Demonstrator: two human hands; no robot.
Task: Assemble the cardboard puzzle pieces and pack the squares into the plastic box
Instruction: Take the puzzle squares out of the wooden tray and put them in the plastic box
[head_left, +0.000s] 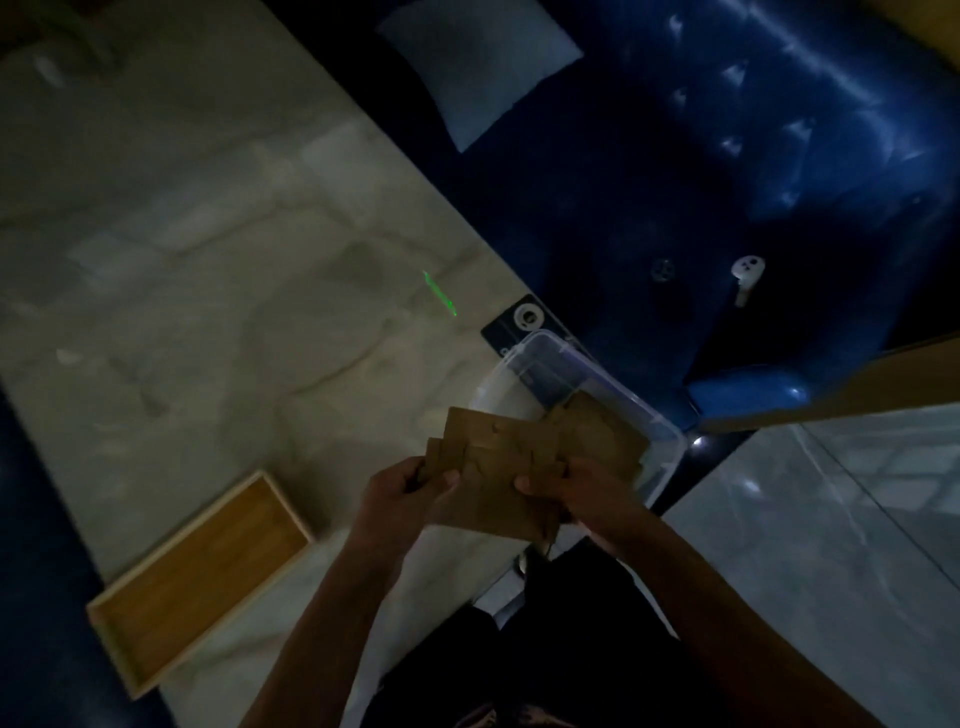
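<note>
Both hands work above the near edge of the pale table (208, 260): the left hand (395, 499) and right hand (587, 493) each have fingers closed on one fanned bunch of cardboard pieces (498, 467), too dim to count. One clear plastic box (670, 447) sits just behind them with more cardboard inside. One wooden tray (202, 582) lies left, one white pillow (478, 67) far back.

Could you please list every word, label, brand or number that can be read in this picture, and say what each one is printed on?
None can be read.
The dark card beside the clear plastic box carries a white ring mark and some pale print at its edge, too small and blurred to read.
The cardboard pieces held by the left hand and right hand show no print.
</note>
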